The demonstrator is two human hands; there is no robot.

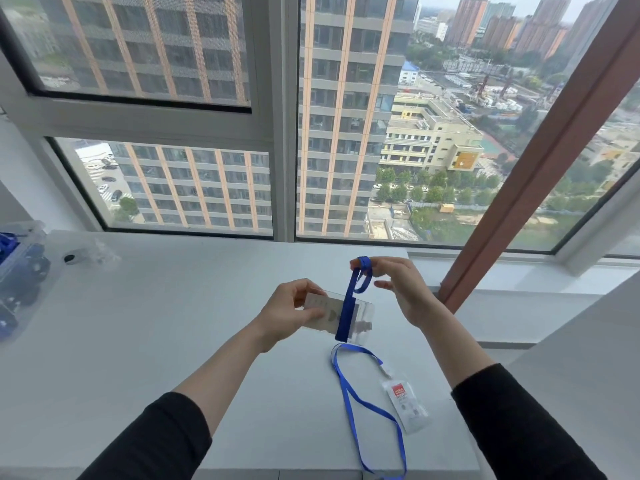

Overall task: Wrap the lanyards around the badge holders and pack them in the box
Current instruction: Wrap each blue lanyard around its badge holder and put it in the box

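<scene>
- Pinching the last loop of a blue ribbon lanyard [352,289] in the right hand [391,289], fingertips closed on it.
- Gripping a clear flat plastic badge holder [360,311] by its left edge in the left hand [291,310], above the white table [173,323]; turns already wound across its middle.
- Probably left to do: securing that end, then packing.
- Lying unwrapped near the front edge: a second clear badge holder [407,407] and its loose blue lanyard [350,393].
- Standing far left: a clear plastic box [24,265], blue bundles inside.
</scene>
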